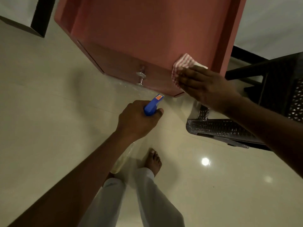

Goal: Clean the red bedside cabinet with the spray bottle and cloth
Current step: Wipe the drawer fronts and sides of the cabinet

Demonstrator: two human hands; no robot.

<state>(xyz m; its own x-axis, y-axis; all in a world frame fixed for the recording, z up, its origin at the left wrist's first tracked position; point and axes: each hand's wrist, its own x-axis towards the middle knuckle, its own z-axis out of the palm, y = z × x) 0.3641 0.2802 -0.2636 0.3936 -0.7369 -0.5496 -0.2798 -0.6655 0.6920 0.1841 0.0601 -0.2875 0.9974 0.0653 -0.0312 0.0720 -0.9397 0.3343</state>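
Note:
The red bedside cabinet (139,30) fills the upper middle of the head view, its flat top facing me and a metal handle (141,76) on its front. My right hand (205,86) lies flat on a red-and-white striped cloth (182,64), pressing it onto the near right corner of the cabinet top. My left hand (137,118) grips a spray bottle (153,104) by its blue head, nozzle aimed toward the cabinet front. The clear bottle body hangs under my forearm, mostly hidden.
A dark woven plastic chair (229,126) stands right of the cabinet, under my right arm. A dark furniture edge (39,17) sits at upper left. My bare feet (154,161) stand on a glossy cream tiled floor (49,112).

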